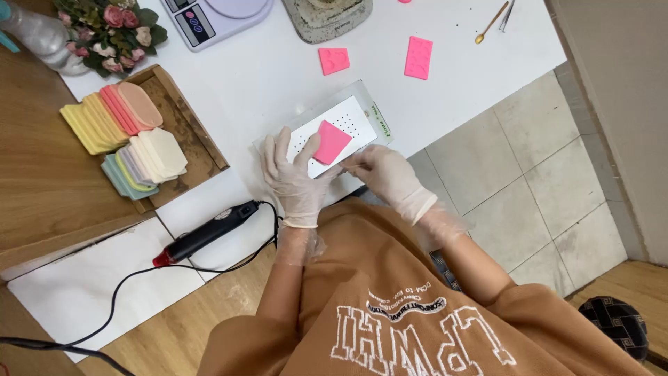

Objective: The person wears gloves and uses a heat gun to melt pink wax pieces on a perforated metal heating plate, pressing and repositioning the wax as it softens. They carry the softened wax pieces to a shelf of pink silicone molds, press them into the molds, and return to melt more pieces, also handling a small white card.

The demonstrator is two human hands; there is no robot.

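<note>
white table top (278,76), largest item, carrying everything listed here except the floor. tiled floor (529,188), pale, to one side of the table. brown sweatshirt (390,306) on the person, with white lettering, filling the lower frame. wooden tray (182,132), shallow, holding stacked flat cast pieces (125,136) in yellow, pink, cream and pale green, leaning like filed cards. clear dotted board (348,118), rectangular, white centre with rows of small dots, lying at the table edge directly before the person. black heat tool (209,233) with red tip, on the table beside the left forearm, its cord trailing off toward the lower frame edge. digital scale (216,17) and a grey speckled dish (327,17) at the far edge; artificial flower bunch (111,28) near the tray. left hand (296,177), in a pale thin glove, fingers spread wide and pressed flat on the board's near side, fingertips touching the pink square mould (331,141). right hand (386,174), gloved alike, fingers pinched narrow at the board's near edge, just beside the mould; what they pinch cannot be told. pink square mould: lies tilted on the dotted board, between the two hands. two more pink moulds (418,57), well apart, farther up the table. small gold spoon (491,23), far corner.
</note>
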